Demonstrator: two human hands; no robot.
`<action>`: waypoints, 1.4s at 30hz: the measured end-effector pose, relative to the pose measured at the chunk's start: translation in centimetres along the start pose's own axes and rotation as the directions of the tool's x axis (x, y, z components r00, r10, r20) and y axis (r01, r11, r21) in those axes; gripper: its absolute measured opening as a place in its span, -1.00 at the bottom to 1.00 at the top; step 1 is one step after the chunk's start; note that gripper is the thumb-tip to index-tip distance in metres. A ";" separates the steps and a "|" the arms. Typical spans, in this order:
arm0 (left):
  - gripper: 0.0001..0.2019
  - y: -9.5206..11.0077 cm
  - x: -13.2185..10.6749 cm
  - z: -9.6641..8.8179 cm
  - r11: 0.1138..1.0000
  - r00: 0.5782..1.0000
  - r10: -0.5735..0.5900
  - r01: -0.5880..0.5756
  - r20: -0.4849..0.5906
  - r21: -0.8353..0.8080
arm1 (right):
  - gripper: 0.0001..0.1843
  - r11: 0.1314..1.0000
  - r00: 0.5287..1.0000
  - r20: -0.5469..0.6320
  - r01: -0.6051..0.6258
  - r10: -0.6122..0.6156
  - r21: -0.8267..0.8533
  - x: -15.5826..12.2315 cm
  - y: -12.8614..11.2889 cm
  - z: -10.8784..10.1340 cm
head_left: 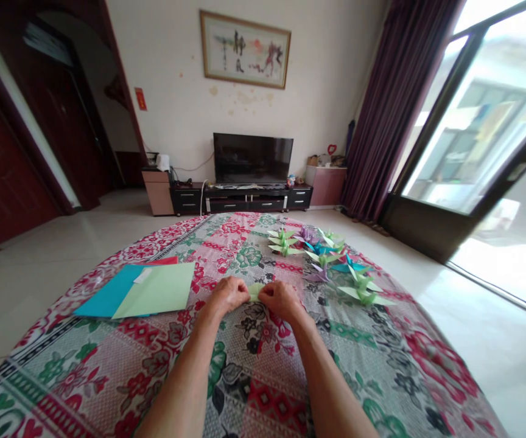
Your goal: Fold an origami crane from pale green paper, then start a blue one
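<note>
Between my two hands, low over the middle of the table, is a small piece of light green folded paper [255, 292]. My left hand [231, 293] pinches its left end, and my right hand [282, 298] pinches the right end. Fingers cover both ends, so the exact shape of the folds is hidden. To the right stands a group of several folded paper cranes in green, purple, blue and red; the nearest is a green paper crane [365, 295]. Flat sheets lie at the left, a light green sheet [162, 293] over blue sheets [105, 295], with a red edge showing behind.
A floral cloth [263, 401] covers the round table. A small white slip [142, 275] rests on the sheets. Beyond the table, a television [252, 159] stands on a low dark cabinet [231, 199]. Purple curtains [384, 109] hang by a glass door at the right.
</note>
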State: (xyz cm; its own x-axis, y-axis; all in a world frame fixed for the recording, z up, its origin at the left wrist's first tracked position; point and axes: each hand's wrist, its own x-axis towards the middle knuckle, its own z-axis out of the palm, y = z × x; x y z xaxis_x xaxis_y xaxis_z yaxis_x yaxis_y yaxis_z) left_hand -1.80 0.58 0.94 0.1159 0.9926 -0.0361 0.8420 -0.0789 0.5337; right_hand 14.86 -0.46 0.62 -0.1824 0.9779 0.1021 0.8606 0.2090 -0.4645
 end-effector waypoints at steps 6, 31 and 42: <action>-0.77 -0.3 -0.1 0.0 0.999 1.000 0.024 -0.023 0.020 -0.041 | -0.75 1.000 1.000 0.005 -0.015 0.015 0.017 0.0 -0.1 -0.1; -0.76 2.0 -0.8 0.2 0.990 0.994 -0.101 0.105 -0.046 0.094 | -0.69 0.892 0.998 -0.006 -0.048 0.057 0.449 0.7 3.4 0.2; -0.75 2.0 -0.9 0.1 0.991 0.994 -0.100 0.104 -0.051 0.079 | -0.65 0.968 0.994 0.039 0.089 -0.100 0.235 0.1 2.8 -1.5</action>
State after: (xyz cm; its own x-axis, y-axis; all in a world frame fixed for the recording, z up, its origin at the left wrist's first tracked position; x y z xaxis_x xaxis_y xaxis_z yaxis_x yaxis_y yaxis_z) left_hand -0.21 -0.52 1.98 0.0037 0.9989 -0.0460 0.8882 0.0179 0.4591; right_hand 17.99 0.20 0.61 -0.2862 0.9514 0.1138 0.7053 0.2896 -0.6470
